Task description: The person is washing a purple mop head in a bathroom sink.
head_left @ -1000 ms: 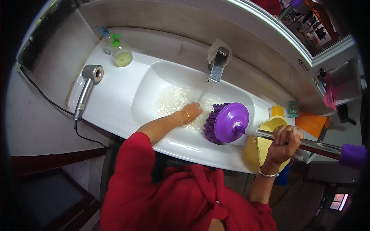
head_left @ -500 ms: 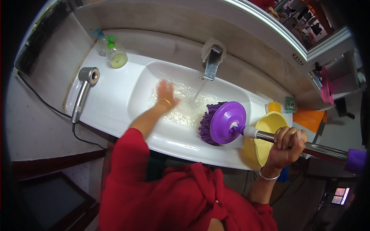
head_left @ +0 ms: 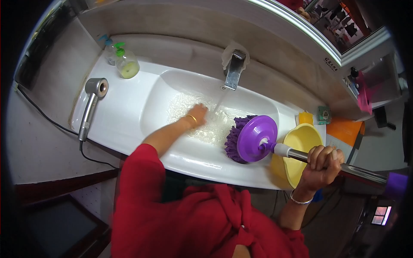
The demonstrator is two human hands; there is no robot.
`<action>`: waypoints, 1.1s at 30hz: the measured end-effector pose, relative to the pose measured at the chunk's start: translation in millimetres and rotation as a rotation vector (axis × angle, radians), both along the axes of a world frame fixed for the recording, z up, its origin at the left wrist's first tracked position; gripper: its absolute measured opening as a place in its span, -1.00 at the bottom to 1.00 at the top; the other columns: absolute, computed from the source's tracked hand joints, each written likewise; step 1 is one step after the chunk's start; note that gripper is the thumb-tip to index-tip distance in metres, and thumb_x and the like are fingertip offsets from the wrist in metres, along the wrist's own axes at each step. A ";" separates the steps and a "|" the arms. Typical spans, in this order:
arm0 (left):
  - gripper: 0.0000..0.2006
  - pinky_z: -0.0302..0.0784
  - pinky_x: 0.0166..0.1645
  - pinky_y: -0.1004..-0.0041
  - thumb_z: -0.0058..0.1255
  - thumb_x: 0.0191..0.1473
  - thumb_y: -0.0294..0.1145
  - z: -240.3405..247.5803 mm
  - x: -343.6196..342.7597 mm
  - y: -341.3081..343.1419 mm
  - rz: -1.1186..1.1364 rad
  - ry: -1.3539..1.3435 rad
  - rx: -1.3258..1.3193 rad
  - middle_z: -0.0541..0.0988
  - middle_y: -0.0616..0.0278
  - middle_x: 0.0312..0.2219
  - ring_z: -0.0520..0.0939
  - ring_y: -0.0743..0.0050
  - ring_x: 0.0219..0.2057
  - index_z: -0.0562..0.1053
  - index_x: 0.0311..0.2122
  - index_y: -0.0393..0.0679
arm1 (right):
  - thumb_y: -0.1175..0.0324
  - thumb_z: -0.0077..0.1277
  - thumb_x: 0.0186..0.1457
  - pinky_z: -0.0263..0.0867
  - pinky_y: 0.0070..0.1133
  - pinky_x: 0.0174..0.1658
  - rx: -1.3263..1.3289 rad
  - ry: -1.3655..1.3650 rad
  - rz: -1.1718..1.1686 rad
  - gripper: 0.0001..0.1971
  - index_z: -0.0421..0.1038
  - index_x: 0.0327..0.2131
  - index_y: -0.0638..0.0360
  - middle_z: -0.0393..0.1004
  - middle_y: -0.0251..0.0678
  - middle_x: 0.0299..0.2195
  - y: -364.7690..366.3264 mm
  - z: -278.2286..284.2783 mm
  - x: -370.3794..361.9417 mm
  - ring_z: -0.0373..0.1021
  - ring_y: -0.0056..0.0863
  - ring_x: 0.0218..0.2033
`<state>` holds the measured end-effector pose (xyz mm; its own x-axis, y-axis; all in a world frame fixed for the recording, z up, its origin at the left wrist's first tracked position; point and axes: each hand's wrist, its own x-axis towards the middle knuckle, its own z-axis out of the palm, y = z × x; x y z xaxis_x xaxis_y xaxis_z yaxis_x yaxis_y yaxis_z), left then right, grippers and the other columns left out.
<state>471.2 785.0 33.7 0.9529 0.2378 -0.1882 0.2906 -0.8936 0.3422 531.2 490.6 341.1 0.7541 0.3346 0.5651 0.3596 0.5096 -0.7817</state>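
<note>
Ahead of me, a white sink (head_left: 155, 101) holds rippling water. My left hand (head_left: 198, 116), with a gold bangle at the wrist, is down at the water beside the running stream. Its fingers look stretched out and hold nothing, though motion softens them. Water falls from a square metal tap (head_left: 235, 71) at the back. My right hand (head_left: 322, 165) is wrapped around the metal pole of a mop (head_left: 253, 138). The mop's purple disc is tilted on its side, and its purple strands hang over the right part of the sink.
A yellow basin (head_left: 297, 139) stands under the pole, with a yellow block (head_left: 306, 118) and green box (head_left: 324, 115) behind it. At left lie a corded hair dryer (head_left: 91, 105) and pump bottles, one with a green top (head_left: 127, 66). A mirror cabinet (head_left: 335, 47) overhangs the back right.
My left hand has swept right through the water, closer to the tap's stream. My right hand keeps its hold on the mop, which has barely shifted.
</note>
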 end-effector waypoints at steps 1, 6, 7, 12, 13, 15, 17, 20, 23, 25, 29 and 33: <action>-0.64 0.38 -0.01 0.30 -0.01 -0.11 -0.40 -3.6 10.2 -10.7 -0.079 0.011 0.021 0.32 -0.02 -0.12 0.31 0.02 -0.01 0.36 -0.13 -0.21 | 0.43 -0.30 0.03 -0.10 -0.70 -0.75 -0.011 -0.009 0.000 -0.76 -0.04 -0.66 0.05 -0.05 -0.46 -0.84 -0.5 -1.8 1.1 -0.12 -0.69 -0.84; -0.73 0.40 -0.04 0.29 -0.11 -0.08 -0.47 -27.2 24.0 -21.4 -0.117 -0.018 0.132 0.35 -0.04 -0.14 0.34 0.01 -0.06 0.42 -0.20 -0.22 | 0.43 -0.30 0.03 -0.10 -0.69 -0.75 -0.043 0.009 -0.034 -0.76 -0.04 -0.66 0.05 -0.05 -0.46 -0.84 6.2 0.5 -4.1 -0.11 -0.69 -0.84; -0.73 0.40 -0.04 0.29 -0.11 -0.08 -0.47 -25.7 26.1 -22.3 -0.123 -0.019 0.130 0.35 -0.04 -0.14 0.34 0.01 -0.06 0.42 -0.20 -0.22 | 0.43 -0.30 0.03 -0.10 -0.69 -0.75 -0.057 0.014 -0.048 -0.76 -0.04 -0.66 0.06 -0.05 -0.46 -0.84 7.1 1.2 -4.3 -0.11 -0.69 -0.84; -0.78 0.38 -0.07 0.27 -0.19 -0.03 -0.47 -52.5 26.0 -17.0 -0.035 -0.105 0.069 0.40 -0.07 -0.20 0.40 0.05 -0.14 0.43 -0.24 -0.21 | 0.43 -0.31 0.03 -0.09 -0.70 -0.76 -0.052 0.022 -0.045 -0.76 -0.04 -0.66 0.05 -0.05 -0.46 -0.84 12.4 -0.1 -5.1 -0.11 -0.69 -0.84; -0.78 0.38 -0.07 0.27 -0.19 -0.03 -0.47 -49.3 26.5 -17.2 -0.036 -0.105 0.069 0.40 -0.07 -0.20 0.40 0.05 -0.14 0.43 -0.24 -0.21 | 0.43 -0.31 0.03 -0.09 -0.71 -0.76 -0.053 0.018 -0.054 -0.76 -0.04 -0.66 0.05 -0.05 -0.46 -0.84 12.8 -1.3 -4.7 -0.11 -0.69 -0.84; -0.81 0.33 -0.03 0.26 -0.13 -0.04 -0.45 -42.5 26.8 -16.2 -0.033 -0.232 -0.021 0.43 0.00 -0.27 0.41 0.08 -0.14 0.41 -0.27 -0.20 | 0.43 -0.31 0.03 -0.10 -0.71 -0.76 -0.062 0.028 -0.055 -0.76 -0.04 -0.66 0.05 -0.05 -0.46 -0.84 10.2 -3.7 -2.8 -0.12 -0.69 -0.84; -0.82 0.32 -0.03 0.27 -0.11 -0.05 -0.44 -19.9 16.5 0.9 0.027 -0.290 -0.077 0.44 0.02 -0.27 0.40 0.09 -0.14 0.41 -0.29 -0.21 | 0.43 -0.31 0.03 -0.10 -0.71 -0.76 -0.069 0.036 -0.058 -0.76 -0.05 -0.66 0.04 -0.06 -0.46 -0.84 6.7 -5.0 0.0 -0.12 -0.69 -0.84; -0.84 0.38 -0.14 0.28 -0.09 -0.06 -0.42 -15.7 -6.7 64.3 0.364 -0.938 0.019 0.47 0.04 -0.35 0.45 0.09 -0.26 0.38 -0.33 -0.22 | 0.43 -0.31 0.03 -0.10 -0.72 -0.76 -0.039 0.033 -0.004 -0.76 -0.05 -0.66 0.04 -0.06 -0.46 -0.84 5.9 -3.3 0.0 -0.12 -0.70 -0.84; -0.86 0.43 -0.25 0.29 -0.11 -0.03 -0.38 -20.4 -24.3 121.7 0.854 -0.906 -0.276 0.48 0.02 -0.46 0.48 0.07 -0.40 0.38 -0.40 -0.23 | 0.44 -0.31 0.02 -0.10 -0.72 -0.76 -0.035 0.060 -0.038 -0.76 -0.05 -0.66 0.04 -0.06 -0.47 -0.84 6.8 -3.3 -1.0 -0.12 -0.70 -0.84; -0.81 0.46 -0.31 0.35 -0.16 0.06 -0.30 -46.2 -32.4 116.0 0.920 -0.424 -1.247 0.49 0.05 -0.52 0.52 0.14 -0.49 0.40 -0.46 -0.19 | 0.44 -0.31 0.02 -0.10 -0.71 -0.76 -0.030 0.067 -0.054 -0.76 -0.05 -0.66 0.04 -0.06 -0.47 -0.84 8.8 -3.0 -1.1 -0.12 -0.70 -0.84; -0.78 0.46 -0.62 0.40 -0.04 0.00 -0.24 -20.5 1.2 34.7 0.701 0.259 -1.252 0.50 0.17 -0.58 0.57 0.28 -0.60 0.40 -0.51 -0.18 | 0.44 -0.31 0.02 -0.09 -0.70 -0.76 -0.044 0.055 -0.046 -0.76 -0.05 -0.66 0.05 -0.05 -0.47 -0.84 -0.3 -6.4 4.8 -0.12 -0.70 -0.84; -0.71 0.50 -0.54 0.37 0.09 -0.13 -0.18 -3.2 0.8 37.4 0.292 0.544 -0.666 0.53 0.12 -0.53 0.59 0.29 -0.53 0.46 -0.51 -0.26 | 0.45 -0.30 0.02 -0.09 -0.70 -0.75 -0.027 0.041 -0.003 -0.77 -0.03 -0.66 0.06 -0.04 -0.45 -0.84 3.5 -2.8 0.3 -0.11 -0.69 -0.84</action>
